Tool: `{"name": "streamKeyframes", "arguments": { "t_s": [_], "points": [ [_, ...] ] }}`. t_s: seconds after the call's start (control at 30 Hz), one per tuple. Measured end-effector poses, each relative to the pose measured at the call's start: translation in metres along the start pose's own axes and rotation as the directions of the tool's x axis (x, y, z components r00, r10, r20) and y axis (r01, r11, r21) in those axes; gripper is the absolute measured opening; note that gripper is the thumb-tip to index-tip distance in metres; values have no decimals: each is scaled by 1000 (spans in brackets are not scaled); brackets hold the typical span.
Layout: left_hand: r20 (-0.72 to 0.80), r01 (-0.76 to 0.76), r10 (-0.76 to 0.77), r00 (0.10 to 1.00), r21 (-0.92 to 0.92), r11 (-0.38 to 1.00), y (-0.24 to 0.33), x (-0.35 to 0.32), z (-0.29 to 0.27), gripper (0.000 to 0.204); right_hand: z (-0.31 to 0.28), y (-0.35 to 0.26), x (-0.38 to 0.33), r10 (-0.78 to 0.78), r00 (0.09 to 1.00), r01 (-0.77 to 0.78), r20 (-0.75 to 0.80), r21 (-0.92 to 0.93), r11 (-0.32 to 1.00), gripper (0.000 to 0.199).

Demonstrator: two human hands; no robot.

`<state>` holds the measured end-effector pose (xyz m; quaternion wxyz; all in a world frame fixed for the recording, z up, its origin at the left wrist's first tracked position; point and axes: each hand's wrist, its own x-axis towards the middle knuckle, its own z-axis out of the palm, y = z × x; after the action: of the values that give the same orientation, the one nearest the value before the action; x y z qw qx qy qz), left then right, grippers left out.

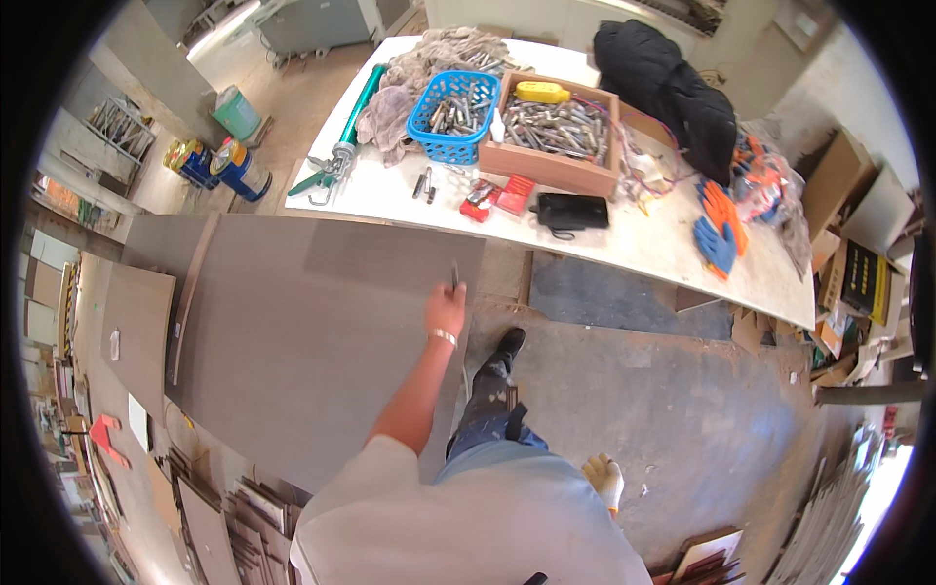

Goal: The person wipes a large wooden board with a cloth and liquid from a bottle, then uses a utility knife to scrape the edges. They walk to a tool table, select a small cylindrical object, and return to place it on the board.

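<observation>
My bare left hand (447, 310), with a band at the wrist, is closed around a slim, dark, pointed tool (454, 274) whose tip points away from me. It is over the right side of a large grey-brown sheet (292, 322); whether it touches the sheet I cannot tell. My right hand (604, 478) wears a pale knitted glove and hangs low beside my body, away from the table. Its fingers look loosely apart, with nothing seen in them.
Beyond the sheet stands a white table (673, 239) bearing a blue basket (453, 146), a wooden box (546, 174) of metal pieces, a green caulking gun (353, 136), a black pouch (571, 211) and gloves (717, 244). Cans (239, 171) stand on the floor at left. Stacked boards (829, 507) lean at right.
</observation>
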<state>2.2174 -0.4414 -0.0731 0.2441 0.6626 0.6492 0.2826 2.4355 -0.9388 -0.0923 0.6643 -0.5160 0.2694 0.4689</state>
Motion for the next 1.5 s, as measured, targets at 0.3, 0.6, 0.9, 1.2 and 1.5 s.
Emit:
{"name": "streamKeyframes", "arguments": {
  "t_s": [0.3,0.6,0.9,1.2,1.5],
  "points": [
    [-54,22,-7,999,269,963,71,154,-10,35,149,-70,40,-121,993,109,-14,-341,933,55],
    [25,163,-174,984,239,957,64,166,-22,35,228,-123,86,-151,987,124,-44,-373,919,47],
    [73,93,-120,990,304,948,56,196,-19,27,297,-118,85,-152,987,98,-59,-532,841,46],
    [0,174,-174,985,31,984,55,197,-37,28,270,-120,89,-46,991,-13,-126,-430,903,38],
    [-144,-15,44,989,198,980,44,245,-48,15,286,-118,87,-71,972,-33,-226,-423,906,38]
  ]
}}
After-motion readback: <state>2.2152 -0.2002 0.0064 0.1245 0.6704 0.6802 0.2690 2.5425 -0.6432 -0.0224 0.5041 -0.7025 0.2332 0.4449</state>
